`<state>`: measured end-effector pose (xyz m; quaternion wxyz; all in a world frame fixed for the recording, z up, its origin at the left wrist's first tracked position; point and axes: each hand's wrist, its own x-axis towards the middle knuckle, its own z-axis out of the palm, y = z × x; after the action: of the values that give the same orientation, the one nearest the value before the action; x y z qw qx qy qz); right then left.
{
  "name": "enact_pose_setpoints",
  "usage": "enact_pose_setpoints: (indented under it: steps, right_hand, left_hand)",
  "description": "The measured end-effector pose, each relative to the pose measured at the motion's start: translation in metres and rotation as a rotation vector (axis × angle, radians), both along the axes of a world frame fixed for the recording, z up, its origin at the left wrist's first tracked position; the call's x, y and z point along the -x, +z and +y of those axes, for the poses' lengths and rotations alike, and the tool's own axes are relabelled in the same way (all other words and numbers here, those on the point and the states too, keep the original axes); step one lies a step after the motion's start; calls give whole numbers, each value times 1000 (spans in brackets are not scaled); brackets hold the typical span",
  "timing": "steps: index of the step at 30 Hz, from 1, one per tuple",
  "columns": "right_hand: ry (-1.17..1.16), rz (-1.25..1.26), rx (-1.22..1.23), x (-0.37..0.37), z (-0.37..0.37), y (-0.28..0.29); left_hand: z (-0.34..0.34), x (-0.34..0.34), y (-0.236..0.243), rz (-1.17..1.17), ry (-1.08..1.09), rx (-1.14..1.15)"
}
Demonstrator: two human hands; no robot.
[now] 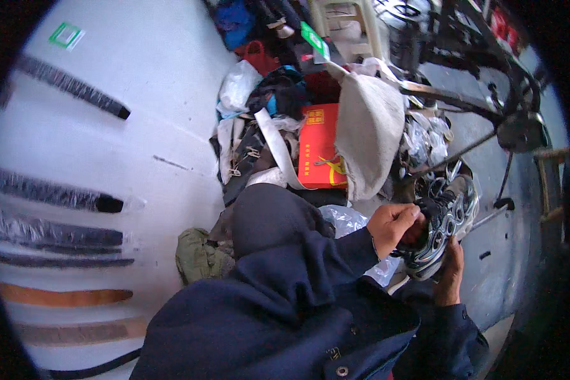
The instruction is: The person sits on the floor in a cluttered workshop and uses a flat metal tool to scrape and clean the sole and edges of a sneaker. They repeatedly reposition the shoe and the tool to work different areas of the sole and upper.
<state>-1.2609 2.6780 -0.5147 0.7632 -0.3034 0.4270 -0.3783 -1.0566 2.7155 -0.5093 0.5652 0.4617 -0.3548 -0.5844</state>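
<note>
A grey and black sneaker (453, 218) is held above my lap at the right, tilted with its opening toward my left hand. The thumb and forefinger of my left hand (389, 229) are pinched at the black collar edge of the shoe. Its other fingers are partly hidden at the opening. From the near right, my right hand (450, 273) grips the sneaker's side, with the fingers hidden beneath it. Clear plastic (351, 221) lies across my lap behind my left wrist.
A black iron machine (519, 133) stands at the far right. Beyond my knee are a pale cloth sheet (370, 126), a red box (316, 142) and heaped bags and scraps. Belts (63, 294) hang on the white surface at left. An olive cloth bag (199, 256) sits beside me.
</note>
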Motion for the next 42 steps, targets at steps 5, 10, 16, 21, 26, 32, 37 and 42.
enact_pose_setpoints:
  steps: [5,10,16,21,26,32,37,42]
  right_hand:
    - [111,-97,90,-16,0,24]
    - [124,-203,153,-24,-6,29]
    - [173,-272,135,-33,7,19]
    - [205,-234,88,-34,8,7]
    - [254,-273,84,-21,-4,3]
    - [236,-187,-27,-17,-10,11]
    - [208,-142,-37,-18,-8,17]
    - [261,-177,-14,-16,-8,16]
  left_hand:
    - [13,-29,5,-5,200,7]
    - [22,-55,-5,-102,225,-57]
    - [34,-75,1,48,97,-1]
    - [31,-80,9,107,189,57]
    - [21,-67,25,214,230,25]
    - [12,-62,39,354,133,-6]
    - [4,-63,30,363,93,85]
    - [3,-65,29,572,33,151]
